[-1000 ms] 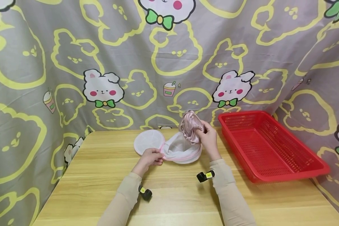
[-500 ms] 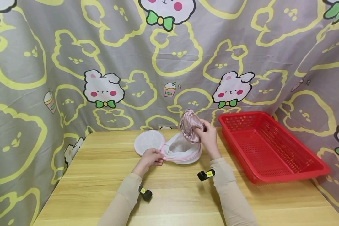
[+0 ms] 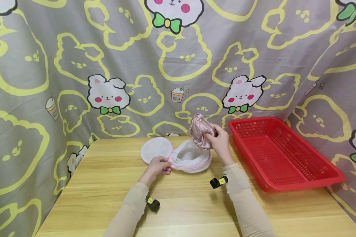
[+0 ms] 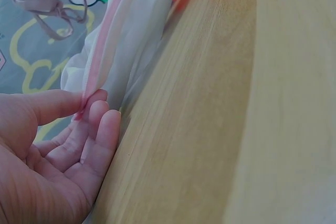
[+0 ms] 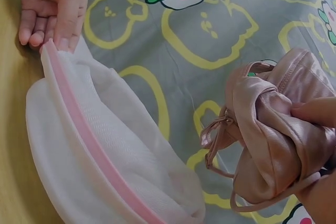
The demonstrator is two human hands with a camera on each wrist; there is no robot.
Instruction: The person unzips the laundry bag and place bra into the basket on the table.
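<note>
A white mesh laundry bag with pink zip trim lies open on the table, its round lid folded out to the left. My left hand pinches the pink trim between thumb and fingers where lid and body meet; the left wrist view shows that zip edge in the fingertips. Over the bag's mouth, my right hand holds a bundled, shiny pink satin bra. Its thin straps hang loose in the right wrist view, where the folded bra is beside the bag, apart from it.
A red perforated plastic basket stands on the wooden table to the right of my right arm. A grey curtain with cartoon prints hangs behind the table and at both sides.
My right hand, with the bra, has shifted very slightly to the right and up above the bag. The left hand keeps its pinch on the trim.
</note>
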